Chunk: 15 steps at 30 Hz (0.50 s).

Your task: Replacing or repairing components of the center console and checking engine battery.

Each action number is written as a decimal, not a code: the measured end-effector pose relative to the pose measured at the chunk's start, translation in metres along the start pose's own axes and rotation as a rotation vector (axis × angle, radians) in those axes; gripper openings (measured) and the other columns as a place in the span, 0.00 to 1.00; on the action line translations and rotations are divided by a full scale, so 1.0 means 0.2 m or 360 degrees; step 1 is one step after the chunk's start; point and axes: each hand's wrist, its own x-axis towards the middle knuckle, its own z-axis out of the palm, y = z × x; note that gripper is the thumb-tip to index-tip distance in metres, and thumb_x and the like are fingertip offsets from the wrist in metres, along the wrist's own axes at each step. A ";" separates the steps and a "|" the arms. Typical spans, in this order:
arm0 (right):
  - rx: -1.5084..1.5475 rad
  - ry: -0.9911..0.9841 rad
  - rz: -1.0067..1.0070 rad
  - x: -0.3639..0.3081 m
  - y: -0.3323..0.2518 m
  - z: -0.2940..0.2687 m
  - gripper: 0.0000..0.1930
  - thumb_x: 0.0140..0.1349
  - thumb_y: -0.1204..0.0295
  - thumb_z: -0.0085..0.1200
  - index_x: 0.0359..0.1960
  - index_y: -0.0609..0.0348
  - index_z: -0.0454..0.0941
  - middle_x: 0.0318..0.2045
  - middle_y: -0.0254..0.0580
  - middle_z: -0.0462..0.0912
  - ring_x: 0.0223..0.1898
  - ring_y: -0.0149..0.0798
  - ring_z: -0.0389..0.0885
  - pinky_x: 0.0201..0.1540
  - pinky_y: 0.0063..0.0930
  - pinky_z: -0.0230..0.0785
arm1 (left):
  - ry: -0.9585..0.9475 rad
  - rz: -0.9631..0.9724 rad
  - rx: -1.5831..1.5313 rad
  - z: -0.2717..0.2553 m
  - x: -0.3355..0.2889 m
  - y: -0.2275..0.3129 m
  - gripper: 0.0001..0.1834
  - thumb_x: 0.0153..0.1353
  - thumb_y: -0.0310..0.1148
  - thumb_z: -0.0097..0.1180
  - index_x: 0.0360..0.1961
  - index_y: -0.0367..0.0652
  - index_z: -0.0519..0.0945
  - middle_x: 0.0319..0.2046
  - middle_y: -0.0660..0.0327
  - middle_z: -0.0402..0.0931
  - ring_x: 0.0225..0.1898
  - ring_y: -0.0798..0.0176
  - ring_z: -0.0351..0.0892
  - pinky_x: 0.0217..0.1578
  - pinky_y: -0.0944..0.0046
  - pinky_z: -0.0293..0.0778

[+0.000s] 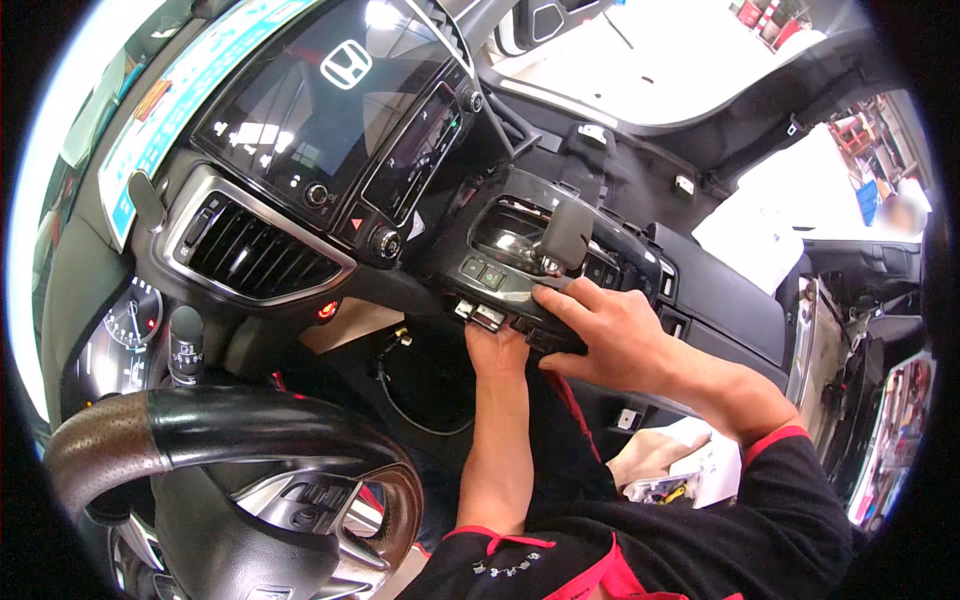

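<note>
A glossy black gear shift panel [510, 292] sits tilted on the centre console, its near edge raised and white connectors [487, 318] showing beneath. Through its opening stands the gear lever [567, 238]. My left hand [500, 345] reaches under that raised edge; its fingers are hidden there. Behind the lever, my right hand [610, 335] grips the panel's near side, fingers bent over the top and thumb lower down along the side.
The steering wheel [270, 430] fills the lower left. A dashboard screen [310, 100] and air vent [255, 250] lie ahead. A loose cable [400, 400] hangs below the dash. Right of the console are an armrest [725, 310] and a white sheet [750, 220]; a bag of small parts [670, 488] lies near my right elbow.
</note>
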 end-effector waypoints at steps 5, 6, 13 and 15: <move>0.0026 -0.0009 0.0004 0.00 0.01 0.00 0.39 0.50 0.55 0.71 0.63 0.53 0.70 0.44 0.47 0.78 0.40 0.51 0.84 0.37 0.42 0.79 | 0.0339 0.0110 0.0111 0.08 -0.02 -0.02 0.21 0.74 0.41 0.42 0.56 0.37 0.76 0.53 0.47 0.79 0.53 0.48 0.81 0.57 0.45 0.78; 0.0027 -0.0012 0.0010 0.00 0.01 0.00 0.39 0.50 0.55 0.71 0.63 0.53 0.70 0.44 0.47 0.78 0.40 0.51 0.84 0.37 0.42 0.79 | 0.0358 0.0131 0.0124 0.09 -0.02 -0.03 0.21 0.74 0.41 0.42 0.56 0.37 0.77 0.52 0.47 0.80 0.52 0.48 0.81 0.55 0.46 0.79; 0.0054 -0.0023 -0.0004 0.03 -0.02 0.00 0.38 0.48 0.55 0.72 0.61 0.54 0.72 0.43 0.49 0.79 0.39 0.53 0.85 0.37 0.43 0.79 | 0.0160 0.0120 0.0106 0.11 -0.04 -0.02 0.22 0.73 0.44 0.42 0.56 0.42 0.78 0.54 0.53 0.80 0.55 0.51 0.79 0.59 0.46 0.75; 0.0035 -0.0012 0.0027 0.01 -0.03 -0.01 0.39 0.46 0.55 0.73 0.61 0.55 0.73 0.44 0.49 0.80 0.40 0.53 0.85 0.38 0.44 0.79 | 0.0444 0.0137 0.0087 0.11 -0.01 -0.05 0.22 0.74 0.47 0.42 0.57 0.44 0.78 0.56 0.56 0.79 0.57 0.53 0.78 0.61 0.47 0.72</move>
